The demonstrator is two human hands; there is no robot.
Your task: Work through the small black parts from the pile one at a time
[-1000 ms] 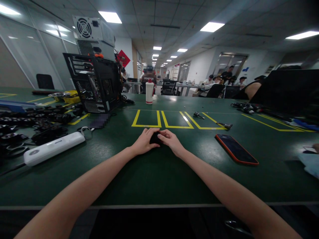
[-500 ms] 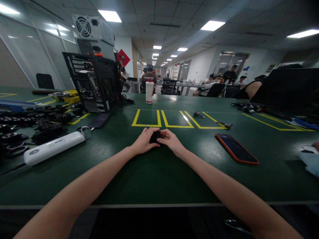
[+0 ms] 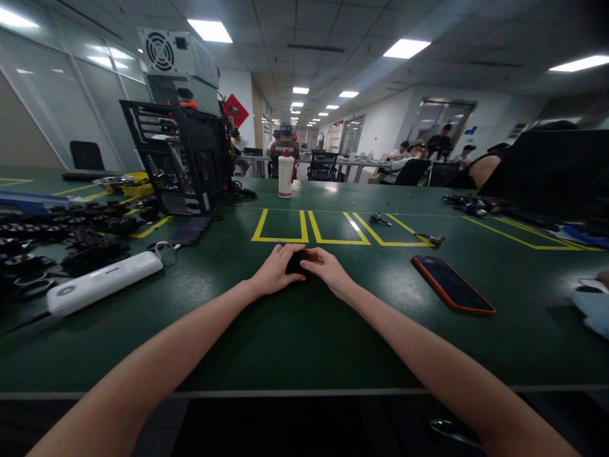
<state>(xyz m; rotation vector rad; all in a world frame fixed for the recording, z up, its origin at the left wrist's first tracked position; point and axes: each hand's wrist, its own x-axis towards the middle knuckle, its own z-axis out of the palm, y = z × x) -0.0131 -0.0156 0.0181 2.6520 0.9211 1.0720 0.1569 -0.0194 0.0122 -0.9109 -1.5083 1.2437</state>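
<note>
Between my hands, low over the green table (image 3: 295,343), is a small black object (image 3: 295,263); its kind cannot be made out, since fingers cover much of it. My left hand (image 3: 276,270) grips it from the left, thumb below and fingers over the top. From the right, my right hand (image 3: 328,270) closes on the same object with thumb and fingers. Just beyond the hands, yellow tape outlines (image 3: 280,240) mark the tabletop. To the right lies a phone with an orange edge (image 3: 451,284), its dark screen up.
At left stand an open black computer case (image 3: 190,158), a white power strip (image 3: 104,284) and a heap of black parts (image 3: 57,228). A white cup (image 3: 285,176) stands behind the tape. Two small dark connectors (image 3: 379,219) lie at right. People sit farther back.
My right thumb and fingers have shifted slightly on the black object. My left hand stays in nearly the same place.
</note>
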